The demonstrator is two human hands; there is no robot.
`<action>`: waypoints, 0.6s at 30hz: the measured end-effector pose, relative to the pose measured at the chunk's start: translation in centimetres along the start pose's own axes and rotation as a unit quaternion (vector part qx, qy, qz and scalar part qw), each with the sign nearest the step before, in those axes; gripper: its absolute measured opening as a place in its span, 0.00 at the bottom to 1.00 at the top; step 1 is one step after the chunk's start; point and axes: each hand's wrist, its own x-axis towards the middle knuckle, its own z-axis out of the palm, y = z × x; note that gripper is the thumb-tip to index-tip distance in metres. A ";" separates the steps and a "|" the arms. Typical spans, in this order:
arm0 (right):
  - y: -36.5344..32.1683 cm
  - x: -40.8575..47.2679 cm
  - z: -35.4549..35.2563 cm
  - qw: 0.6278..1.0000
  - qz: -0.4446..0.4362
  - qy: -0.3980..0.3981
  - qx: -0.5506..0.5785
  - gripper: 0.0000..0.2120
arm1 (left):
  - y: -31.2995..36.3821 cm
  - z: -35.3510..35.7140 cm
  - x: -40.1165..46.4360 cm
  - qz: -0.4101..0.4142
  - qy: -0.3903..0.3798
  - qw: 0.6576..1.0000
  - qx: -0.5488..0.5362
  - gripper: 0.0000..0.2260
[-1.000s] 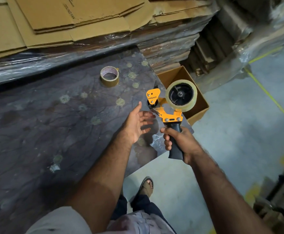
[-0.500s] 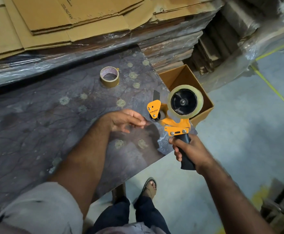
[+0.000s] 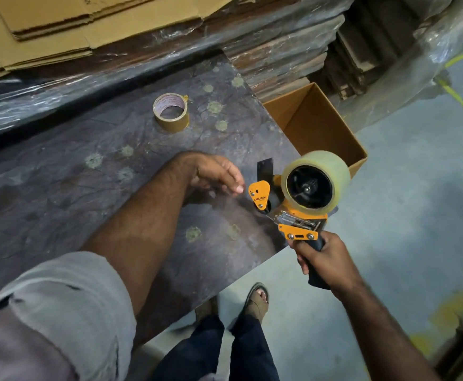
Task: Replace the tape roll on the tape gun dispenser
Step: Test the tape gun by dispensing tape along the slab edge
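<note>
My right hand [image 3: 324, 261] grips the black handle of an orange tape gun [image 3: 296, 224], held upright past the table's right edge. A clear tape roll [image 3: 332, 167] sits on the gun's black hub. My left hand [image 3: 214, 171] hovers palm down over the table, fingers loosely curled and holding nothing, its fingertips just left of the gun's orange front plate. A brown tape roll [image 3: 171, 112] lies flat on the dark table [image 3: 60, 174], farther back and apart from both hands.
An open cardboard box [image 3: 332, 133] stands on the floor behind the tape gun. Flattened cartons wrapped in plastic [image 3: 87, 37] are stacked behind the table. Grey concrete floor [image 3: 417, 202] with yellow lines spreads to the right. My sandalled foot [image 3: 255, 301] shows below the table edge.
My left hand turned from palm-open beside the gun to palm-down over the table. The view shifted closer; the tape gun stays in my right hand.
</note>
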 end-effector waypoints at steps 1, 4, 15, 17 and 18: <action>0.3 0.2 0.1 1.000 0.008 0.013 -0.001 0.18 | 0.1 0.1 0.2 0.012 0.035 0.999 -0.008 0.11; 1.2 0.7 1.0 0.998 0.030 0.059 -0.016 0.17 | 0.6 0.8 1.4 0.030 0.143 0.989 0.027 0.17; 4.1 3.7 2.3 0.959 -0.038 0.089 -0.267 0.15 | -1.4 4.8 5.3 0.010 0.414 0.879 0.237 0.14; 4.3 4.0 1.8 0.953 -0.045 0.089 -0.286 0.15 | -1.2 4.9 5.4 0.012 0.416 0.868 0.271 0.16; 4.5 4.0 1.5 0.953 -0.048 0.085 -0.287 0.15 | -1.1 5.0 5.3 0.020 0.418 0.864 0.280 0.16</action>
